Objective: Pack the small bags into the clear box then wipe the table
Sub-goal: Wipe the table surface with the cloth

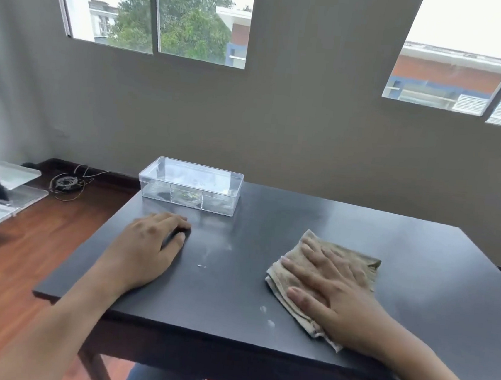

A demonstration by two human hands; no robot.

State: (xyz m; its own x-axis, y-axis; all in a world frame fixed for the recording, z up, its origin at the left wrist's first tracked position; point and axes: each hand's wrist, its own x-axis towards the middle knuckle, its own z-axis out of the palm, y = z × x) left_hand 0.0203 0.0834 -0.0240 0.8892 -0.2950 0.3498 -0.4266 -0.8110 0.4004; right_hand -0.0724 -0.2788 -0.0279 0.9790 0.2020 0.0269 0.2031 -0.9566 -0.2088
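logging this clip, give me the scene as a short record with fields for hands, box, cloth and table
left hand: palm down on the table, fingers curled, holding nothing that shows
right hand: flat on the cloth, fingers spread
cloth: beige, folded, lying on the table's right half
clear box: lid on, at the far left of the table, dividers inside, contents too faint to tell
table: dark top, pale smudges and small white specks between the hands
loose bags on table: none visible
stage: wiping

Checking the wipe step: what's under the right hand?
A folded beige cloth lies flat on the table, with the right hand pressed on it. The tabletop beneath the cloth is hidden.
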